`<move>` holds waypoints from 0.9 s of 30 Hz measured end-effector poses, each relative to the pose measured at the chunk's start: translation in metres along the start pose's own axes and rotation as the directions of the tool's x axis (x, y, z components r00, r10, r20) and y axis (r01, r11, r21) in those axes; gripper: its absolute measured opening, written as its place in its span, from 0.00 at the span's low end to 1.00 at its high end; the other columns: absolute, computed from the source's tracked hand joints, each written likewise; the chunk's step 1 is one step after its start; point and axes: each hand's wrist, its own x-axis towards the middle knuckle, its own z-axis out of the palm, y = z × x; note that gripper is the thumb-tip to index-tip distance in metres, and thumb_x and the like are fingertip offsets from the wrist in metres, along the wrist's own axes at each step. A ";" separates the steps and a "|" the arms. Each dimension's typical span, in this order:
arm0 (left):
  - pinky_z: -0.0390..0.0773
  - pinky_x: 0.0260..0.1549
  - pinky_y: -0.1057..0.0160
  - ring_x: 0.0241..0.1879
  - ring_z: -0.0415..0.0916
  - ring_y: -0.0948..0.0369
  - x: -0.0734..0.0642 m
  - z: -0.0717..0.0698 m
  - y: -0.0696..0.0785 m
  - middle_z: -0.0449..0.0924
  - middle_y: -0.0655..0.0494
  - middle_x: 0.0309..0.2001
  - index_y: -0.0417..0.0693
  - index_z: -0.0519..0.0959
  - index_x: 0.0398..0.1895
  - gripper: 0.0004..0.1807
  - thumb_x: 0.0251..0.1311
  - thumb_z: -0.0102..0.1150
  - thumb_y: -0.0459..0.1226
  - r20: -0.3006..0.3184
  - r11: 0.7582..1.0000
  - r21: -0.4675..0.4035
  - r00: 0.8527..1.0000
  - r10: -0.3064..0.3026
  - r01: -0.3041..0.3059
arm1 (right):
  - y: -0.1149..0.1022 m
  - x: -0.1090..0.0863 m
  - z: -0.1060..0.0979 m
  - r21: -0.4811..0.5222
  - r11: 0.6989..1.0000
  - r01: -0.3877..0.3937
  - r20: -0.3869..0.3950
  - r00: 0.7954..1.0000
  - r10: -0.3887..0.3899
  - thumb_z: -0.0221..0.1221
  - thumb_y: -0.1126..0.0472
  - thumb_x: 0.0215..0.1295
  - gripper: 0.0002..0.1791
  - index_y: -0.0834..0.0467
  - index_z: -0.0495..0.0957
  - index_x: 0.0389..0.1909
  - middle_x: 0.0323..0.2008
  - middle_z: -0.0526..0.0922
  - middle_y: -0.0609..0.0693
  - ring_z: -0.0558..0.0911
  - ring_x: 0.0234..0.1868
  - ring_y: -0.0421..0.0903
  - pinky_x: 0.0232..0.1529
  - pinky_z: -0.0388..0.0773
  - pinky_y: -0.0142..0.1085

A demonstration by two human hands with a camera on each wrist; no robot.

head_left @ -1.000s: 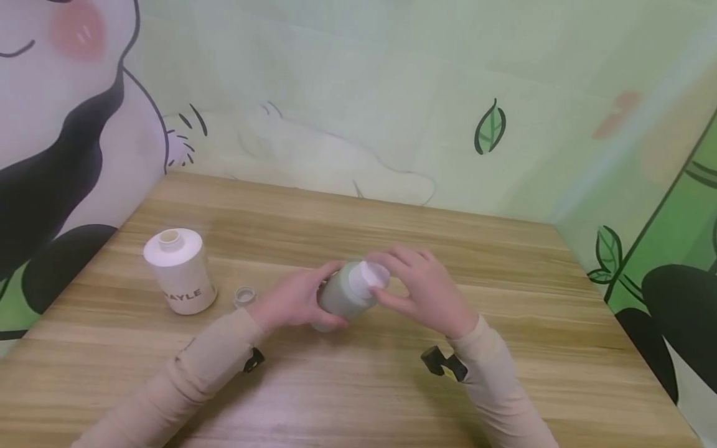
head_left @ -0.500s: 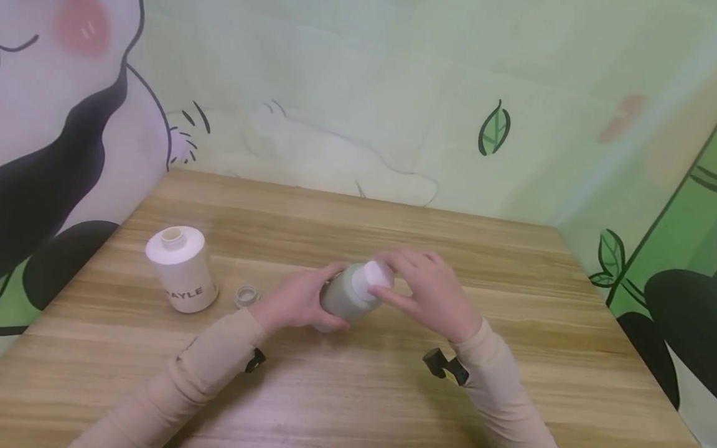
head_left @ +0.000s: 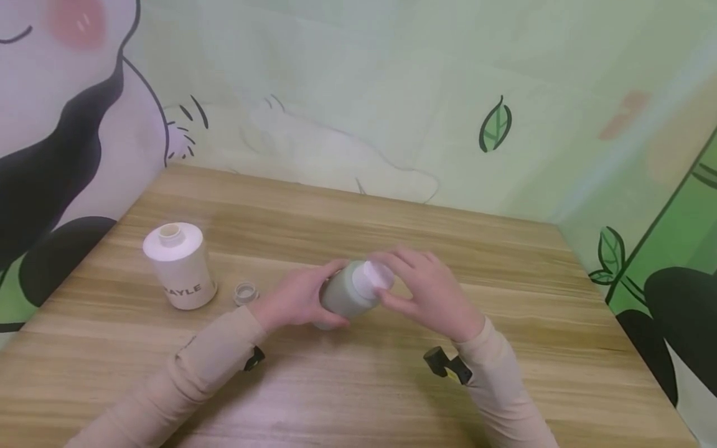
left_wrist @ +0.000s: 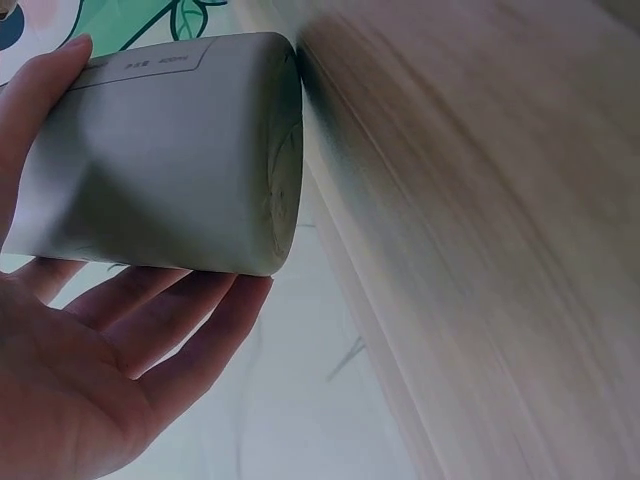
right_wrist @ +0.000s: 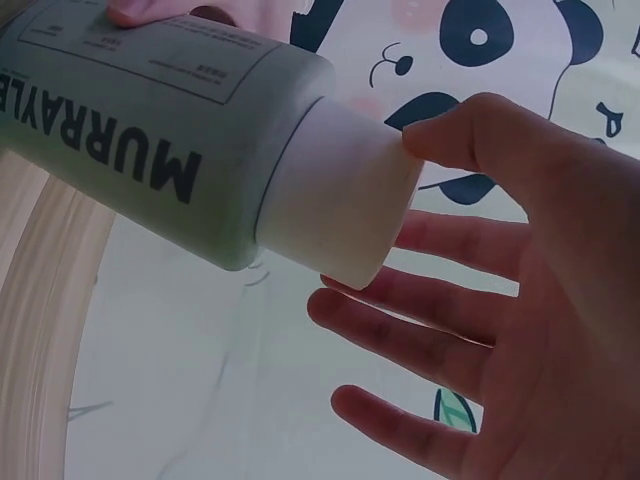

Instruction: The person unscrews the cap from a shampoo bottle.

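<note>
My left hand (head_left: 295,298) grips a pale green bottle (head_left: 343,295), tilted with its top toward the right. In the left wrist view the thumb lies on one side of the bottle and the fingers on the other, near its base. The right wrist view shows "MURRAYLE" printed on it. A white cap (right_wrist: 335,195) covers the bottle's top. My right hand (head_left: 430,294) pinches this cap, the thumb at its near edge and the first fingers behind it; the other fingers stand away from it.
A white bottle (head_left: 182,267) with a bare neck stands upright at the left of the wooden table (head_left: 336,398). Beside it lies a small round cap (head_left: 245,294), close to my left wrist. A wall with a panda picture (head_left: 134,118) rises behind the table.
The fingers of my right hand have shifted slightly on the white cap. The green bottle stays in my left hand in nearly the same place.
</note>
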 end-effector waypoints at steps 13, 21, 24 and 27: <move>0.80 0.47 0.52 0.46 0.81 0.54 -0.001 -0.001 0.001 0.82 0.49 0.51 0.53 0.64 0.69 0.51 0.38 0.78 0.51 0.004 1.000 -0.003 1.000 0.005 -0.005 | 0.000 0.000 -0.001 -0.019 0.998 -0.054 -0.045 0.998 0.053 0.66 0.48 0.57 0.25 0.58 0.79 0.52 0.48 0.86 0.51 0.83 0.49 0.48 0.50 0.76 0.47; 0.80 0.47 0.52 0.46 0.81 0.54 -0.001 -0.002 0.001 0.83 0.50 0.50 0.54 0.64 0.68 0.50 0.38 0.77 0.52 0.003 1.000 0.004 1.000 0.011 -0.011 | -0.001 0.000 -0.002 -0.020 1.000 -0.006 -0.042 0.999 0.006 0.66 0.51 0.57 0.23 0.56 0.79 0.52 0.47 0.84 0.49 0.82 0.48 0.46 0.47 0.76 0.44; 0.80 0.47 0.52 0.46 0.81 0.54 -0.001 -0.002 0.001 0.83 0.50 0.50 0.54 0.64 0.68 0.50 0.38 0.77 0.52 0.004 1.000 0.011 1.000 0.008 -0.008 | -0.001 0.000 -0.002 -0.012 1.000 0.010 -0.029 1.000 -0.011 0.65 0.52 0.58 0.23 0.57 0.79 0.53 0.48 0.84 0.50 0.81 0.49 0.46 0.47 0.75 0.43; 0.80 0.47 0.52 0.46 0.81 0.54 -0.001 -0.002 0.002 0.83 0.49 0.51 0.54 0.64 0.69 0.51 0.38 0.77 0.52 0.006 1.000 0.009 1.000 0.005 -0.005 | -0.002 0.000 -0.003 -0.011 1.000 0.015 -0.020 1.000 -0.015 0.65 0.52 0.58 0.24 0.57 0.78 0.54 0.49 0.83 0.50 0.81 0.51 0.46 0.48 0.75 0.44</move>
